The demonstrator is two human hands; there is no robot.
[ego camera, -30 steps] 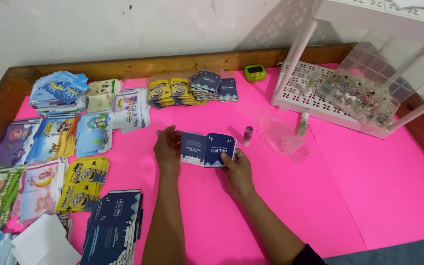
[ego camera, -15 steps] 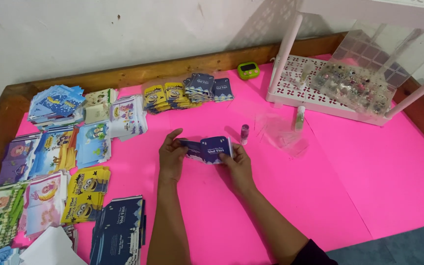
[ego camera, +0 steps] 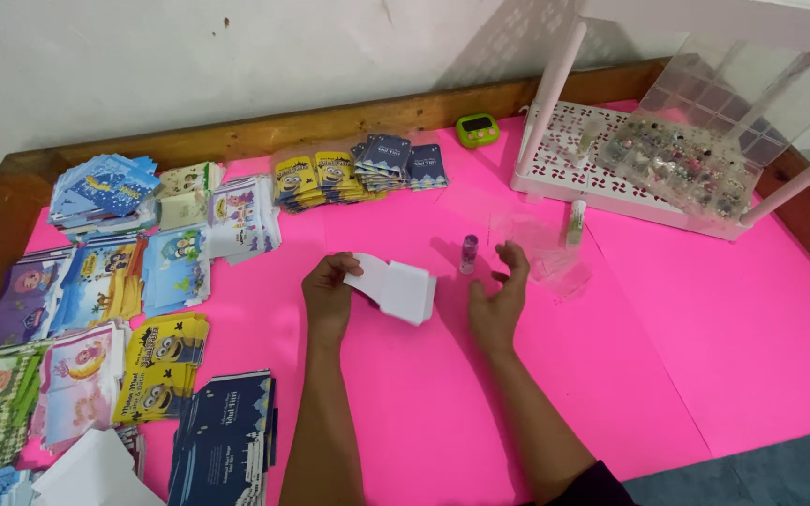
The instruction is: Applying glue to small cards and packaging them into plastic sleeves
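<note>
Pinching one end of a small folded paper envelope (ego camera: 396, 287), the left hand (ego camera: 327, 298) holds it just above the pink table (ego camera: 611, 375) with its white, unprinted side facing up. The envelope's long axis runs roughly left to right, tilting slightly down toward the right, and its free end points at the right hand (ego camera: 497, 305). That hand has no grip on anything: its fingers are spread and curled loosely, palm turned toward the envelope, with a clear gap between them.

Just beyond the gap stands a small purple glue stick (ego camera: 469, 254), upright on the table. It is nearer to the right hand than to the left, close by the right hand's fingertips but apart from them. A white tube (ego camera: 575, 223) lies farther right, near crumpled clear plastic sleeves (ego camera: 541, 253).

Past these, a white plastic rack (ego camera: 592, 183) stands with pink legs, carrying a clear compartment box of small beads (ego camera: 691, 169). A green timer (ego camera: 477, 129) sits by the wooden rim. Stacks of printed envelopes (ego camera: 142, 281) cover the left side of the table, with dark blue ones (ego camera: 227, 436) nearest the person and more at the back (ego camera: 396, 161). A white wall rises behind.
</note>
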